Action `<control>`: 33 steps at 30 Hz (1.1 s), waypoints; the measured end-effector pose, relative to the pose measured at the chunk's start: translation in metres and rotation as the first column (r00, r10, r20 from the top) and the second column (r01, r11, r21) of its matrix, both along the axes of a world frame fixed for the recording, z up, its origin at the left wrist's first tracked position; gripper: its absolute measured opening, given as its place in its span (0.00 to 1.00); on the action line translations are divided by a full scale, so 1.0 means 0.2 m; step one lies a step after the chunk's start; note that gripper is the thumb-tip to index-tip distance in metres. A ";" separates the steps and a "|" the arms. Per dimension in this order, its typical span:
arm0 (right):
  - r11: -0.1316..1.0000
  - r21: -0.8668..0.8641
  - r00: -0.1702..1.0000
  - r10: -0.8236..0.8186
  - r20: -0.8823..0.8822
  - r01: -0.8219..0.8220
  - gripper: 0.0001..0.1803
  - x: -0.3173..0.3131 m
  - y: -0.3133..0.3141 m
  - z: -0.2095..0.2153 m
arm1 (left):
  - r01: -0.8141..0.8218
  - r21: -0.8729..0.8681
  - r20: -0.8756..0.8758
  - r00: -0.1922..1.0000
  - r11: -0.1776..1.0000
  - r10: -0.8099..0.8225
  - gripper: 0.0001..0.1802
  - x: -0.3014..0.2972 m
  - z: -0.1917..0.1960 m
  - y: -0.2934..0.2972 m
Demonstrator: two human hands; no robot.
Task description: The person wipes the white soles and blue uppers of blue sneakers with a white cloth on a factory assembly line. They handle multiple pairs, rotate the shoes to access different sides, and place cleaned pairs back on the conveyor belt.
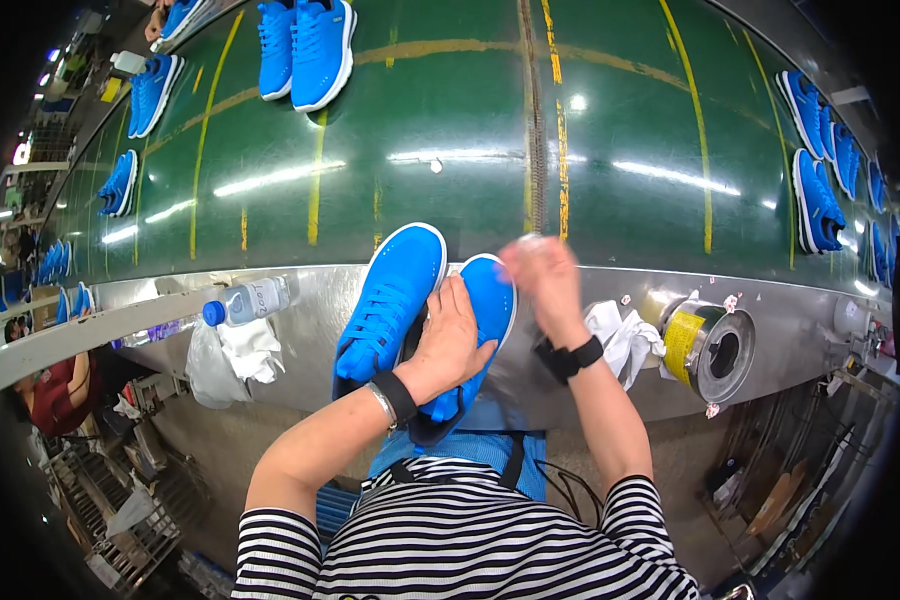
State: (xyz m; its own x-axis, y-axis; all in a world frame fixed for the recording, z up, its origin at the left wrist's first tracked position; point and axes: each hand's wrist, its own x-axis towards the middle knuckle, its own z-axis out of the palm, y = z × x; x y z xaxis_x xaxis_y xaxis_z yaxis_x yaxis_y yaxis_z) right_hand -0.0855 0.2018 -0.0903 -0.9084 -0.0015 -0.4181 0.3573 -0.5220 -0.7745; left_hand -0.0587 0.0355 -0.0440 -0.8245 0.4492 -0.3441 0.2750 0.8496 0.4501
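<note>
Two blue sneakers with white soles lie side by side on the metal ledge in front of me, toes pointing away. My left hand [448,340] lies across the laces of the right sneaker [488,300], its fingers pressed over the upper and holding it. The left sneaker [385,300] rests close against it, its laces showing. My right hand [543,278] hovers just right of the right sneaker's toe, smeared by motion. Something small and pale shows at its fingertips, but I cannot make it out.
Beyond the ledge [330,300] runs a green conveyor belt [450,190] with yellow lines, carrying more blue sneakers [320,50]. A clear bottle [248,301] and white cloth [253,350] are at left. White cloth [625,342] and a round tin [708,350] stand at right.
</note>
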 end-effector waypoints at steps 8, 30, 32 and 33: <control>0.992 0.126 0.999 0.008 -0.045 -0.002 0.09 0.05 -0.06 0.00 | -0.039 0.025 0.067 0.997 0.999 0.037 0.53 -0.01 0.00 0.00; 0.373 0.834 0.772 0.628 0.098 -0.408 0.13 0.15 0.01 0.07 | 0.086 -0.132 0.123 0.990 0.988 -0.069 0.53 -0.03 -0.04 0.02; 0.499 0.806 0.874 0.484 0.044 -0.317 0.12 0.28 0.07 0.14 | 0.078 -0.136 0.153 0.987 0.988 -0.057 0.54 -0.04 -0.02 0.02; 0.478 0.804 0.899 0.410 0.153 -0.354 0.13 0.31 0.09 0.10 | 0.081 -0.136 0.170 0.984 0.987 -0.057 0.54 -0.04 0.00 0.02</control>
